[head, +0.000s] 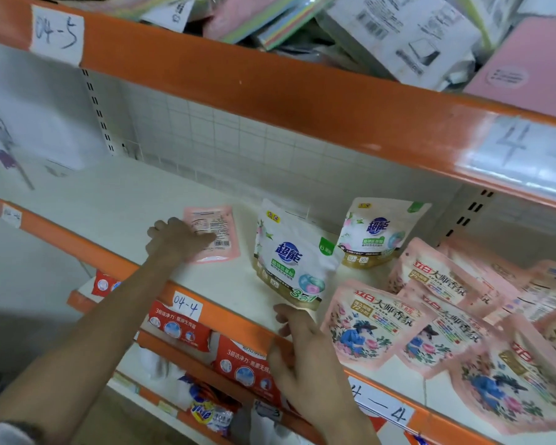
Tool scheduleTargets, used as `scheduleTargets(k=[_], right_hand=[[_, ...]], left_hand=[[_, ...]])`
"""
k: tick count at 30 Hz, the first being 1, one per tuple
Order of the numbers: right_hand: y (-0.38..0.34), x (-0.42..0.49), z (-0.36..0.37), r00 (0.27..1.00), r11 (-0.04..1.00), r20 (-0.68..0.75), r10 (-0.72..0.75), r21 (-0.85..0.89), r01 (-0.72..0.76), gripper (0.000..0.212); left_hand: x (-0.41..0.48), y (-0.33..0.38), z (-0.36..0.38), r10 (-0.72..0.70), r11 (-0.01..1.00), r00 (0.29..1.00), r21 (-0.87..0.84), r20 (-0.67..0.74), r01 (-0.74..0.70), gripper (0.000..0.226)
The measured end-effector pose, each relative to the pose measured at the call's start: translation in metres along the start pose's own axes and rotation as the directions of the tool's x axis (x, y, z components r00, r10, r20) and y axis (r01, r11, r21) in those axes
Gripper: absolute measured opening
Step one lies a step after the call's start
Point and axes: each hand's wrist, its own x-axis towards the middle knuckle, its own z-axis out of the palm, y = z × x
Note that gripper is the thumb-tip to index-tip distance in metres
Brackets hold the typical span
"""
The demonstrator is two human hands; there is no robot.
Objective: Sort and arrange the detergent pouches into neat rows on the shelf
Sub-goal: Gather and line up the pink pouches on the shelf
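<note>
On the cream shelf a pink pouch lies flat with its barcode side up; my left hand rests on its left part, fingers laid over it. A white pouch with blue lettering stands tilted at the shelf's middle, and a second white pouch stands behind it to the right. Several pink floral pouches lie in a loose heap at the right. My right hand hovers at the shelf's orange front edge, fingers relaxed, just below the near white pouch.
An orange-fronted upper shelf overhangs, piled with packets. Red detergent bags fill the shelf below. A wire grid backs the shelf. Handwritten paper labels are stuck on the front edges.
</note>
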Motion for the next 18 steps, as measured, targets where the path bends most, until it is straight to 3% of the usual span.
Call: scheduleTargets(k=[2,7,11,18], right_hand=[[0.0,0.002,-0.002,1.0,1.0,-0.004,0.014,0.01,-0.014,0.052],[0.0,0.002,-0.005,1.0,0.999,0.005,0.029,0.013,-0.029,0.053],[0.002,-0.002,-0.003,1.0,1.0,0.001,0.019,0.001,-0.019,0.053],[0.001,-0.006,-0.001,1.0,1.0,0.016,0.012,-0.002,-0.012,0.054]], left_hand=[[0.004,-0.001,0.004,0.03,0.999,0.999,-0.027,-0.014,-0.03,0.084],[0.003,0.005,-0.004,0.082,0.942,0.992,-0.332,0.097,-0.046,0.028],[0.006,-0.003,-0.011,0.061,0.777,0.994,-0.629,0.088,0.009,0.018],[-0.009,-0.019,-0.001,0.227,0.584,0.96,-0.766,-0.164,-0.269,0.019]])
